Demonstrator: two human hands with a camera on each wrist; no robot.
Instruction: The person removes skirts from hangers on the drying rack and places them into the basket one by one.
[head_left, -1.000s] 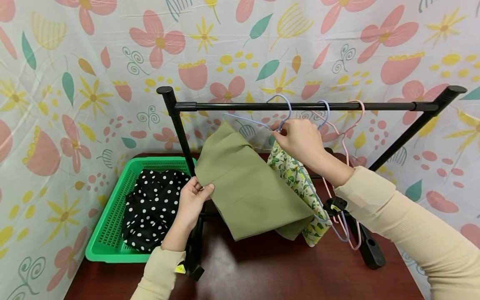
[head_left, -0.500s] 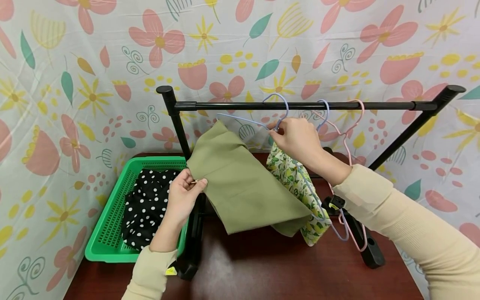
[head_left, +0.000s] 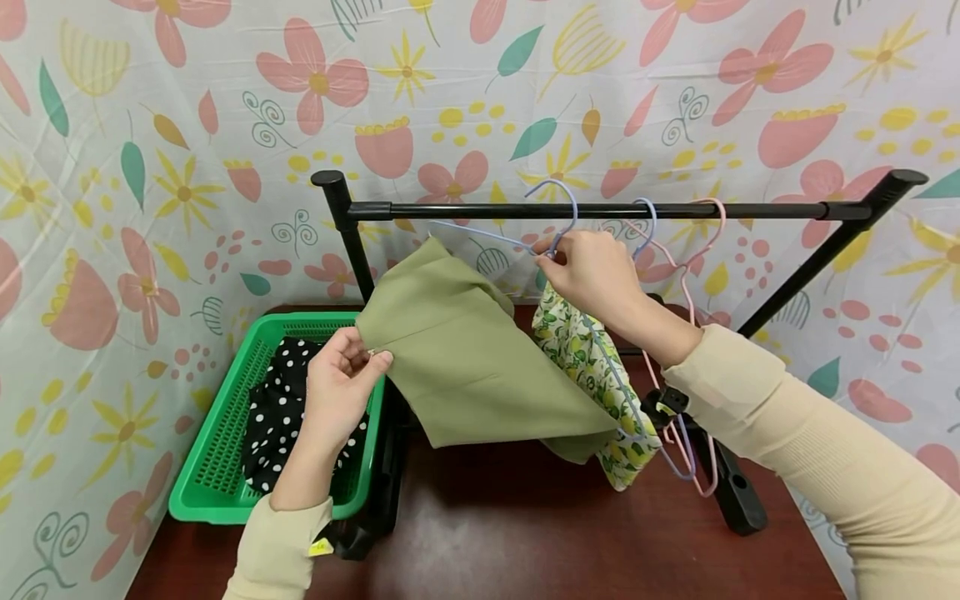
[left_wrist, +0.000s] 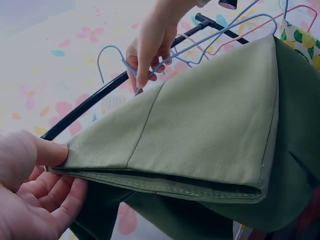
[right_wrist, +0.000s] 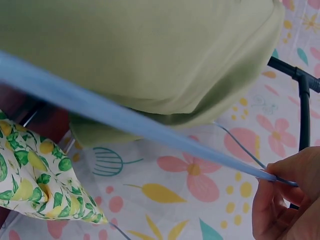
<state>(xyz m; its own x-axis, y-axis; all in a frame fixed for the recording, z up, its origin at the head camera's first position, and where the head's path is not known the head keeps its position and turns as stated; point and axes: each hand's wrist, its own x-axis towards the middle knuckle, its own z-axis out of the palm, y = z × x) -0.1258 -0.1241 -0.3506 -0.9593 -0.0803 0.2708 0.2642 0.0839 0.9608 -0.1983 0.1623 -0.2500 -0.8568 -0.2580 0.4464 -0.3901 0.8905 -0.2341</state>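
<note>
Inside green basket — dotted cloth, outside — olive cloth, blue hanger

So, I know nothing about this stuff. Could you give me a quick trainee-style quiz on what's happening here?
1. True or false: the polka-dot cloth lies in the green basket.
2. What does the left grip pinch? A) the polka-dot cloth; B) the green garment; C) the green basket.
3. Fill in the colour: the right grip holds a ____ hanger.

Key: 1. True. 2. B. 3. Blue.
</note>
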